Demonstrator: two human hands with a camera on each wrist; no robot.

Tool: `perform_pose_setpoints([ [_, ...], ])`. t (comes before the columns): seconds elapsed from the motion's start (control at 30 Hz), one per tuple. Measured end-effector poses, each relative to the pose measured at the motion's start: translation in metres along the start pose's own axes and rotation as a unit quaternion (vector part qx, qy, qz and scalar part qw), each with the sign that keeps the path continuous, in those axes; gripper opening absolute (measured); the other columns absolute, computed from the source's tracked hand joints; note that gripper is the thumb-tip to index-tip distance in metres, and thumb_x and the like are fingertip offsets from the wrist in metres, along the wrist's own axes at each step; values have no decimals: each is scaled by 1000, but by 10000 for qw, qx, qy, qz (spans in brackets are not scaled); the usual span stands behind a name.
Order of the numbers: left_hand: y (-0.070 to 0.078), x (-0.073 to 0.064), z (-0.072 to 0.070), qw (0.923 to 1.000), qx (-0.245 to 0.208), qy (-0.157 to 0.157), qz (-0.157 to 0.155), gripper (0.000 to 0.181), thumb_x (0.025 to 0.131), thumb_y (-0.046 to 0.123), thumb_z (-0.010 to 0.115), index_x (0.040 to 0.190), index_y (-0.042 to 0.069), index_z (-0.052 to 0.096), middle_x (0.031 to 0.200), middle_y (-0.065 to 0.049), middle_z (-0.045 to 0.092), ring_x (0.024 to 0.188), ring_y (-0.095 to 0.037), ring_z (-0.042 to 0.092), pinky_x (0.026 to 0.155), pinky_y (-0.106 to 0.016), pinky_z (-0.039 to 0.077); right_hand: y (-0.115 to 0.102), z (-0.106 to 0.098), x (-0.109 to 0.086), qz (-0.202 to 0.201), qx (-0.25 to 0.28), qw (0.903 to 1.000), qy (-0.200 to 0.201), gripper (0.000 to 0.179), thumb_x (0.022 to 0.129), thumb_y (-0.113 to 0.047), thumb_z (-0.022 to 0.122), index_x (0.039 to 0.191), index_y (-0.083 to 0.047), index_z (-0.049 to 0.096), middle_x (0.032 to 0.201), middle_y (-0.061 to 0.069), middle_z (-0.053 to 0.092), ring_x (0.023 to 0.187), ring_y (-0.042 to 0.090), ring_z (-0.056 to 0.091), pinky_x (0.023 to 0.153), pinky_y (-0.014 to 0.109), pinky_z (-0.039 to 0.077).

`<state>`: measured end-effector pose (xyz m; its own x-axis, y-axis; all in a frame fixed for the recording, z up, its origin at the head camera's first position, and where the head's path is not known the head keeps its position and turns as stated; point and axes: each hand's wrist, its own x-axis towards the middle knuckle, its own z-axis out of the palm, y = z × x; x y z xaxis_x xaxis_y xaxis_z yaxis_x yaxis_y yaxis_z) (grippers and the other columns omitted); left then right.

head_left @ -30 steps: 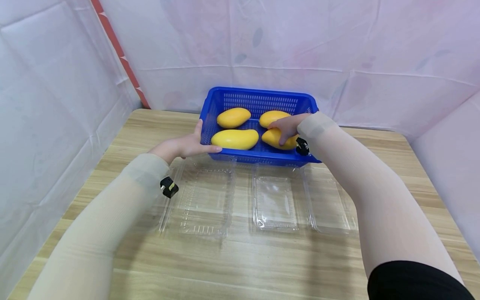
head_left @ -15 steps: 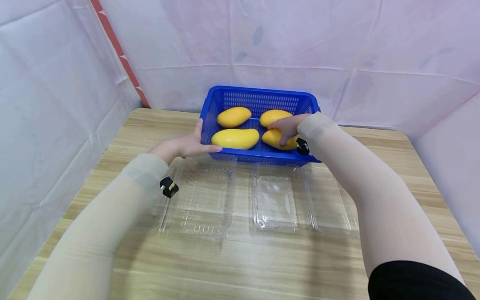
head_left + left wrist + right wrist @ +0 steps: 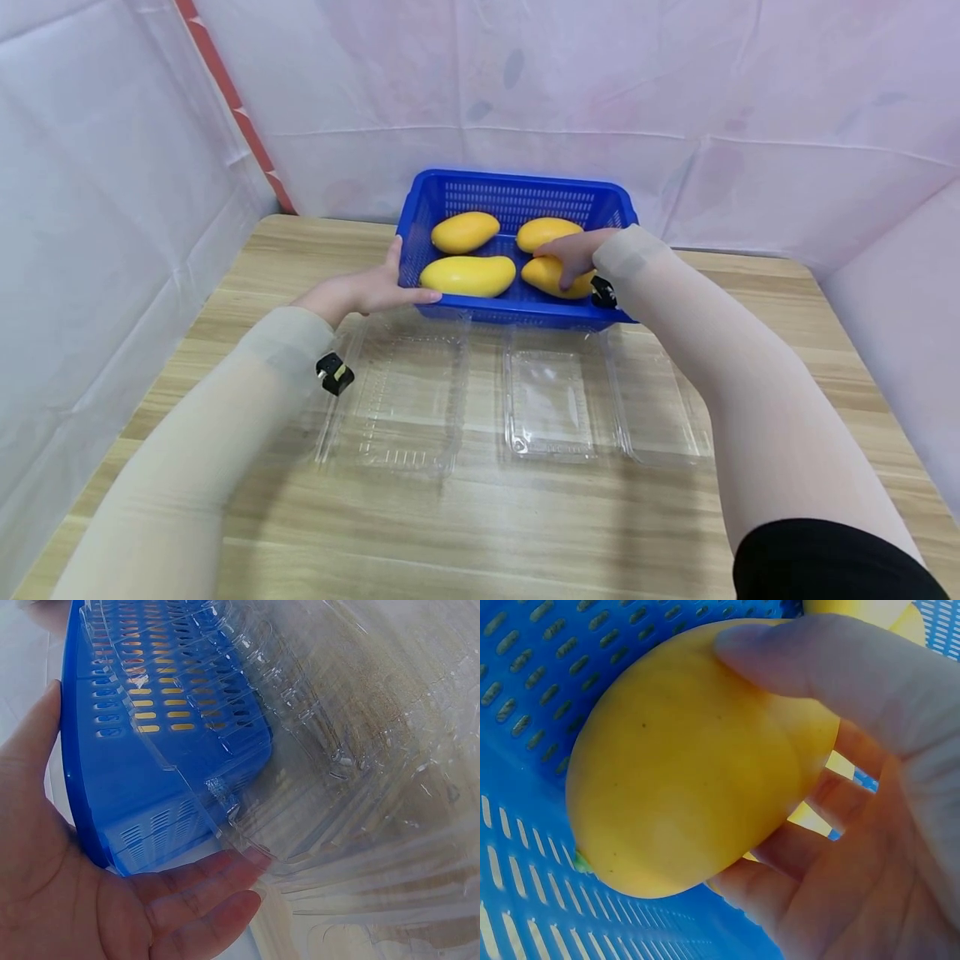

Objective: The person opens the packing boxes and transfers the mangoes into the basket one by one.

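Observation:
A blue plastic basket [image 3: 517, 312] stands at the back of the table, with several yellow mangoes inside. My left hand [image 3: 363, 293] holds its front left corner. The thumb lies along the front rim and the fingers spread along the left end, as the left wrist view also shows [image 3: 172, 907]. My right hand [image 3: 577, 252] reaches inside and grips the front right mango [image 3: 690, 772], thumb on one side and fingers on the other. That mango lies low against the perforated basket wall [image 3: 525, 847]. Beside it are a front left mango [image 3: 468, 277], a back left mango [image 3: 465, 232] and a back right mango [image 3: 547, 232].
On the wooden table [image 3: 450, 533], in front of the basket, lie a larger clear plastic box [image 3: 408, 400] at left and a smaller clear box [image 3: 551, 404] with its lid [image 3: 656, 408] opened to the right. Pale cloth walls [image 3: 570, 75] rise behind and at both sides.

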<state>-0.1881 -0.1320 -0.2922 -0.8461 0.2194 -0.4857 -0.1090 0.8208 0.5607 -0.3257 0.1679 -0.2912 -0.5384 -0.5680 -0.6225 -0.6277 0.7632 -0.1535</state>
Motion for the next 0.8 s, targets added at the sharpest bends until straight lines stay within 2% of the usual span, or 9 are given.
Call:
perform_pose_setpoints([
  [0.17,0,-1,0,10000,29,-23,-72,123,75,75,52,136,18,-38,152,-24,6,104,-32,52,80,-44,47,1,0,2,52,21,10000,-31,72,84,-11,66,146,-8,29,145,18,33,130,32,30,105,51,25],
  [0.43,2,-2,-1,9999,51,-36,-95,125,73,77,52,136,18,-38,153,-22,1,109,-30,49,80,-43,47,0,-1,-2,12,78,10000,-11,73,83,-10,66,145,-8,29,146,19,31,130,34,29,104,51,25],
  [0.7,4,-4,-1,9999,58,-63,-124,124,74,76,52,136,19,-38,153,-21,-2,111,-30,48,82,-44,46,0,-3,-6,404,252,9988,-147,78,85,-13,66,149,-14,21,151,17,22,135,37,20,105,54,22],
  [0.8,3,-5,-1,9999,9,-73,-127,123,75,74,52,136,18,-38,153,-21,-5,115,-31,46,85,-46,45,-1,-4,-7,399,291,9987,-125,79,85,-12,66,149,-12,22,150,18,22,135,37,20,105,54,22],
])
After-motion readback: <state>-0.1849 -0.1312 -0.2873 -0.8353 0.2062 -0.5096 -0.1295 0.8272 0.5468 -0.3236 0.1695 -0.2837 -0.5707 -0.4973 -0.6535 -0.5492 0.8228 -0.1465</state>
